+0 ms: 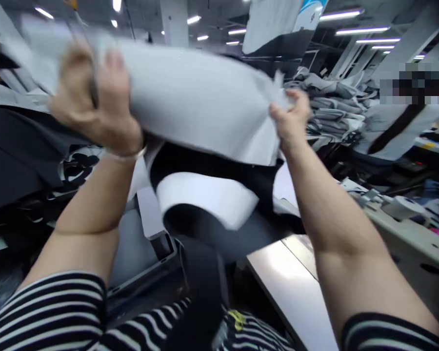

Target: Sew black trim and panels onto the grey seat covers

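I hold a white piece of fabric (201,97) up in front of me with both arms raised. My left hand (95,97) is closed on its left edge, with a thin dark tool pinched between the fingers; the hand is blurred by motion. My right hand (290,119) pinches the fabric's right corner. Under the white piece hangs a black and white garment part (212,195), curling down toward the table.
A white work table (289,282) lies below to the right. Dark fabric (18,151) is heaped at the left. A stack of grey garments (332,107) stands at the back right, beside a seated person (398,131). A grey machine bed (146,243) is below centre.
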Tool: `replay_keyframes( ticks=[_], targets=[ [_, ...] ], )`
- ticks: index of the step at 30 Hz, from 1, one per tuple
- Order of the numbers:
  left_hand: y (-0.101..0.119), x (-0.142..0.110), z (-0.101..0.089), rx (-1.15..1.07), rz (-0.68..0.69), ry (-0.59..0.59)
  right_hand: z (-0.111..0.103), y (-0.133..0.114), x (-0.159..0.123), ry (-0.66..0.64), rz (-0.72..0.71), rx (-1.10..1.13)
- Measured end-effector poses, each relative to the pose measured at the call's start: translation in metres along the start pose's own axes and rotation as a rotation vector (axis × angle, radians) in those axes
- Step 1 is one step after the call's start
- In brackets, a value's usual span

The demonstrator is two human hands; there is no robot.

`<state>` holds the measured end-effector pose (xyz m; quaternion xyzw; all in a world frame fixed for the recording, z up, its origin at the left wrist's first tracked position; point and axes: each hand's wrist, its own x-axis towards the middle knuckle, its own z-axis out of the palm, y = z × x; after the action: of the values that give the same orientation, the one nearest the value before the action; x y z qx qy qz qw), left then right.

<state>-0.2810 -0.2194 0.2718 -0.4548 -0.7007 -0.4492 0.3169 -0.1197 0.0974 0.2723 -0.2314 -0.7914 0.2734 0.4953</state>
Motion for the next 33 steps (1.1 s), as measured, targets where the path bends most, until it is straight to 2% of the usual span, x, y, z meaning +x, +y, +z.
replay_keyframes(
  ticks=[1, 2, 3, 4, 6, 7, 9, 12, 13, 15, 18, 21, 23, 26, 28, 31, 33],
  targets=[
    [-0.012, -0.032, 0.012, 0.033, -0.05, 0.055, 0.009, 0.006, -0.011, -0.137, 0.01, -0.177],
    [-0.023, -0.069, 0.026, 0.216, -0.215, -0.037, 0.018, 0.015, -0.026, -0.333, 0.037, -0.332],
    [-0.033, -0.107, 0.039, 0.38, -0.345, -0.24, 0.025, 0.025, -0.045, -0.537, 0.065, -0.453],
    [-0.044, -0.143, 0.049, 0.387, -0.367, -0.399, 0.029, 0.035, -0.065, -0.686, 0.085, -0.519],
    [-0.066, -0.197, 0.06, 0.382, -0.373, -0.593, 0.031, 0.053, -0.11, -0.893, 0.056, -0.579],
    [-0.076, -0.213, 0.06, 0.416, -0.381, -0.684, 0.029, 0.059, -0.133, -0.974, 0.01, -0.59],
    [-0.091, -0.222, 0.058, 0.498, -0.326, -0.797, 0.023, 0.065, -0.179, -1.167, -0.082, -0.587],
    [-0.095, -0.202, 0.065, 0.401, -0.068, -0.89, 0.02, 0.064, -0.241, -1.341, -0.179, -0.548],
    [-0.091, -0.192, 0.074, 0.335, 0.035, -0.929, 0.023, 0.063, -0.26, -1.348, -0.217, -0.544],
    [-0.077, -0.175, 0.103, 0.26, 0.223, -1.015, 0.036, 0.06, -0.296, -1.276, -0.318, -0.543],
    [-0.05, -0.157, 0.162, 0.265, 0.471, -1.094, 0.066, 0.057, -0.337, -1.04, -0.459, -0.538],
    [-0.018, -0.146, 0.223, 0.262, 0.64, -1.094, 0.092, 0.055, -0.357, -0.827, -0.517, -0.579],
    [0.005, -0.143, 0.259, 0.228, 0.741, -1.085, 0.098, 0.054, -0.357, -0.783, -0.548, -0.582],
    [0.043, -0.147, 0.302, 0.183, 0.872, -1.117, 0.086, 0.052, -0.351, -0.857, -0.597, -0.516],
    [0.068, -0.151, 0.322, 0.214, 0.901, -1.215, 0.067, 0.048, -0.353, -0.927, -0.623, -0.461],
    [0.098, -0.151, 0.335, 0.336, 0.787, -1.288, 0.038, 0.041, -0.372, -1.042, -0.661, -0.394],
    [0.112, -0.149, 0.337, 0.369, 0.692, -1.222, 0.024, 0.037, -0.387, -1.052, -0.598, -0.357]
  ],
)
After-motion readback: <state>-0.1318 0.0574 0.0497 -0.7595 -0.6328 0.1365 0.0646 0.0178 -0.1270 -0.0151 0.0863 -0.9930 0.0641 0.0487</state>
